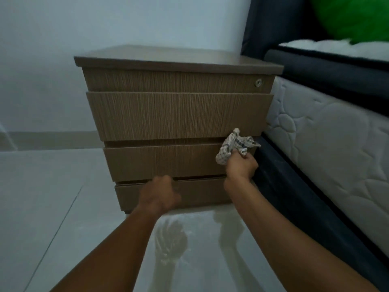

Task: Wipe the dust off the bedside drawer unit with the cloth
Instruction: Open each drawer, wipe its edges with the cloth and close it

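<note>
Figure: head view of a wiping task in progress, as I read it from the remote station. The unit (179, 114) stands on a pale floor (42, 207), its right side just beside a bed (328, 144); it has a top board, a narrow panel with a lock (258, 82) at far right, and three drawer fronts below. My right hand (242, 168) is closed around the cloth (235, 147), a checked rag bunched into a wad, and presses it against the right end of the fronts, at the seam between the upper and middle drawers. My left hand (161, 197) is at the groove above the lowest drawer, near the centre, fingers curled; the blur there keeps me from telling whether it grips the edge or merely rests on it, and I see nothing held in it. The cloth therefore lies above and to the right of the left hand, well apart from it, and projects upward out of the right fist. On progress I judge the work to be partly done at most (no dust line or cleaned patch can be made out on the grain, so this is inference from hand position only): the drawer fronts are under attention now, and the top, the left side and the lowest front may be left to wipe.
</note>
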The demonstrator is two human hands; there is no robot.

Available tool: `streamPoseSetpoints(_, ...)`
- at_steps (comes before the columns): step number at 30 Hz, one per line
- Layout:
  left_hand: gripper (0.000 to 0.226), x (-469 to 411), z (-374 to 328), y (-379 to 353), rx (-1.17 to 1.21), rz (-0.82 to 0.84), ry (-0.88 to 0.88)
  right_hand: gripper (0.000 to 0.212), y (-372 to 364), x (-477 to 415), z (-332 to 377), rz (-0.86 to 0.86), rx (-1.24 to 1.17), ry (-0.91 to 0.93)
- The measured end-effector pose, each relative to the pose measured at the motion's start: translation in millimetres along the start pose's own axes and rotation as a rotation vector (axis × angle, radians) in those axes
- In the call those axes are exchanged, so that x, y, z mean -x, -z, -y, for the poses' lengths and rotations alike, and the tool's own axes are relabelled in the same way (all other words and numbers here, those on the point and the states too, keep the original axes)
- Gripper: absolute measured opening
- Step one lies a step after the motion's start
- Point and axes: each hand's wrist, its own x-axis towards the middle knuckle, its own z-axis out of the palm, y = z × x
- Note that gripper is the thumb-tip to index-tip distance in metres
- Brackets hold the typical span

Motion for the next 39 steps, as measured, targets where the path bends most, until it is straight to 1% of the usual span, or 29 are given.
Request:
streamPoseSetpoints(1, 0.023, -1, -4, 6, 0.117, -0.002, -0.033, 0.024, 1, 5, 4, -0.009, -0.007, 0.034)
streamPoseSetpoints(3, 0.025, -8, -15, 21, 0.376, -0.012, -0.079, 0.028, -5, 16, 11, 0.023, -0.045, 0.070)
streamPoseSetpoints(4, 0.028, -11, -23, 32, 0.537, -0.016, -0.061, 0.029, -9, 19, 16, 0.044, -0.044, 0.089)
streamPoseSetpoints(6, 0.034, -17, -46, 64, 0.913, -0.016, 0.070, 0.024, -20, 30, 28, 0.109, 0.018, 0.145)
streamPoseSetpoints(7, 0.037, -18, -57, 76, 1.061, -0.014, 0.136, 0.019, -24, 36, 33, 0.149, 0.045, 0.180)
streamPoseSetpoints(8, 0.039, -17, -69, 92, 1.149, 0.015, 0.194, 0.015, -28, 42, 43, 0.183, 0.078, 0.205)
streamPoseSetpoints(9, 0.040, -16, -79, 107, 1.193, 0.047, 0.233, 0.013, -29, 47, 53, 0.205, 0.120, 0.215)
streamPoseSetpoints(10, 0.039, -14, -86, 122, 1.183, 0.080, 0.260, 0.013, -30, 50, 62, 0.226, 0.167, 0.226)
streamPoseSetpoints(12, 0.037, -10, -101, 151, 1.165, 0.140, 0.273, 0.016, -32, 53, 85, 0.272, 0.249, 0.261)
streamPoseSetpoints(13, 0.035, -9, -109, 164, 1.180, 0.155, 0.262, 0.019, -32, 53, 99, 0.293, 0.295, 0.307)
streamPoseSetpoints(14, 0.032, -8, -116, 176, 1.199, 0.138, 0.249, 0.021, -33, 54, 115, 0.306, 0.345, 0.367)
streamPoseSetpoints(15, 0.028, -12, -123, 188, 1.214, 0.071, 0.216, 0.024, -36, 53, 134, 0.311, 0.379, 0.421)
streamPoseSetpoints(16, 0.022, -17, -131, 201, 1.134, -0.041, 0.159, 0.027, -41, 51, 156, 0.307, 0.410, 0.463)
streamPoseSetpoints(17, 0.018, -20, -137, 211, 0.964, -0.162, 0.087, 0.028, -45, 49, 176, 0.296, 0.434, 0.486)
streamPoseSetpoints(18, 0.021, -21, -143, 222, 0.701, -0.271, 0.036, 0.029, -50, 45, 195, 0.274, 0.466, 0.494)
streamPoseSetpoints(19, 0.029, -23, -148, 234, 0.456, -0.376, -0.015, 0.028, -56, 39, 215, 0.250, 0.493, 0.500)
streamPoseSetpoints(20, 0.036, -27, -152, 245, 0.269, -0.414, -0.058, 0.027, -62, 32, 232, 0.228, 0.526, 0.511)
streamPoseSetpoints(21, 0.040, -31, -155, 256, 0.140, -0.405, -0.082, 0.026, -69, 24, 245, 0.219, 0.563, 0.532)
streamPoseSetpoints(22, 0.041, -37, -155, 262, 0.034, -0.346, -0.086, 0.026, -75, 14, 255, 0.215, 0.622, 0.567)
streamPoseSetpoints(25, 0.040, -53, -147, 263, -0.224, -0.112, -0.057, 0.027, -90, -18, 268, 0.235, 0.863, 0.705)
streamPoseSetpoints(27, 0.044, -62, -145, 261, -0.276, -0.028, -0.028, 0.034, -96, -43, 266, 0.302, 1.100, 0.728)
streamPoseSetpoints(29, 0.048, -67, -149, 263, -0.305, 0.031, 0.008, 0.044, -97, -59, 255, 0.426, 1.404, 0.694)
streamPoseSetpoints(30, 0.048, -70, -152, 266, -0.335, 0.058, 0.020, 0.048, -96, -63, 249, 0.483, 1.508, 0.667)
streamPoseSetpoints(31, 0.048, -71, -155, 271, -0.364, 0.095, 0.040, 0.051, -95, -64, 245, 0.525, 1.556, 0.642)
streamPoseSetpoints(33, 0.051, -77, -156, 279, -0.400, 0.154, 0.051, 0.054, -96, -62, 246, 0.565, 1.565, 0.587)
streamPoseSetpoints(35, 0.055, -83, -162, 294, -0.365, 0.263, 0.101, 0.054, -99, -60, 253, 0.592, 1.570, 0.523)
streamPoseSetpoints(37, 0.054, -81, -167, 304, -0.307, 0.371, 0.126, 0.055, -104, -55, 272, 0.638, 1.590, 0.450)
streamPoseSetpoints(39, 0.052, -75, -171, 324, -0.274, 0.412, 0.112, 0.058, -107, -49, 297, 0.670, 1.606, 0.438)
